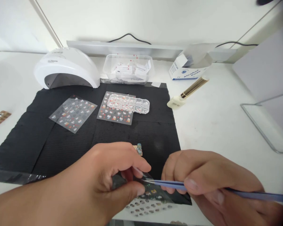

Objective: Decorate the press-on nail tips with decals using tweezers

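A: How do the hands stand?

B: The left hand (119, 171) has thumb and fingers closed on a clear sticker sheet (141, 206). The right hand (209, 179) is clamped on blue tweezers (171, 184), their tips meeting the sheet beside the left fingertips. Whether they have caught a sticker is too small to tell

A: And how would that sheet behave?

B: Light, I'd judge, and bendy, with a slick face. It slants from the left hand across the near edge of the black mat (70, 157), and would likely crease if squeezed. Best taken by a bare margin, since the stickers look thin and easily torn

A: The tweezers?

B: Slim, probably stiff; a hold partway along the legs, where the right thumb presses, should steady the tips

A: What lies beyond?

B: Just past the left fingers, a small blue-green piece (139, 148) on something tan. The mat is creased and finely ridged; farther up lie a second sheet (73, 113) and a third sheet (113, 118) overlapping a clear compartment case (145, 106)

A: And around it?

B: A white table (207, 125), with a domed white lamp (70, 64), a tub (105, 67) of packets, an Alcohol Pads box (191, 73) and a gold-capped bottle (176, 102); behind them, a pale wall (155, 18)
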A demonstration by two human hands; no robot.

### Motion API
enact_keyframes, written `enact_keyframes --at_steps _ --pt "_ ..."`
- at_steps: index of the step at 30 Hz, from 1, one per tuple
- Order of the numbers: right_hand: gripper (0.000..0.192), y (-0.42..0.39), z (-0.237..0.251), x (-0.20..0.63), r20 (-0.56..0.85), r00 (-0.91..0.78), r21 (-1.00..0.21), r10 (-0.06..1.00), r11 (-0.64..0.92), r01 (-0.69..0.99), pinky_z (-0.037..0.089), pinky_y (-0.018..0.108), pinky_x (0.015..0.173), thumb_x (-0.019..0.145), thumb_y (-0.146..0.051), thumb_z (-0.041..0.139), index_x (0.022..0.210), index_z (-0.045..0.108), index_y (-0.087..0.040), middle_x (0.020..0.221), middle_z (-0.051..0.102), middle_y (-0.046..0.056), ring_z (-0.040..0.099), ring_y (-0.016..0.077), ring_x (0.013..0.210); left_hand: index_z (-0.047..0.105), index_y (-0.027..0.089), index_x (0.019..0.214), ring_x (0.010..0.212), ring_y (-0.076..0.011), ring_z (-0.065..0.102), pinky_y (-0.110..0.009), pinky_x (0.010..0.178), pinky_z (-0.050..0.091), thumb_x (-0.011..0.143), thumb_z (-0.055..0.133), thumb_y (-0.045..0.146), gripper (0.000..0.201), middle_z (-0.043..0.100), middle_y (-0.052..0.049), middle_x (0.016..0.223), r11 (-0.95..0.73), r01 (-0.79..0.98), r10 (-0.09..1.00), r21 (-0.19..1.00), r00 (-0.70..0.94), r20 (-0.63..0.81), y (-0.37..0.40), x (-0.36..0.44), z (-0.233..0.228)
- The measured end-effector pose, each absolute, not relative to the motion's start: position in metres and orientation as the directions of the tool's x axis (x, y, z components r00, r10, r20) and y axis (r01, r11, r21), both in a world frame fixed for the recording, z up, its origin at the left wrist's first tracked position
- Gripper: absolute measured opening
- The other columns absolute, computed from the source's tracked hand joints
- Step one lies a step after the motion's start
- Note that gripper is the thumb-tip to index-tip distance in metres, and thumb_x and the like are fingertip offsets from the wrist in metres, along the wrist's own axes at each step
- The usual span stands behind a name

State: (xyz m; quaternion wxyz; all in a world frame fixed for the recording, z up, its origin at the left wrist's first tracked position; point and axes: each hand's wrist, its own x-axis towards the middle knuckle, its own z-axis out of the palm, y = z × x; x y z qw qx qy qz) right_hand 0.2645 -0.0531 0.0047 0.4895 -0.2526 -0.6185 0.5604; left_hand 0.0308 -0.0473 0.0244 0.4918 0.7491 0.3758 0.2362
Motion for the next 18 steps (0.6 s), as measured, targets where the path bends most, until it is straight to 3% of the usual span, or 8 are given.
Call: enact_keyframes --at_steps 18 --pt "0.027 -0.053 0.0037 0.2635 0.345 -0.389 -0.929 0.854 0.252 -0.27 0.047 0.029 0.048 0.097 -0.031 0.052 0.108 0.076 -0.028 0.067 0.061 0.003 0.059 0.0156 0.055 0.066 0.022 0.099 0.073 -0.0084 0.064 -0.016 0.062 0.055 0.085 0.065 0.008 0.02 0.066 0.002 0.089 -0.216 0.291 0.818 0.932 0.574 0.01 -0.0439 0.0356 0.0293"
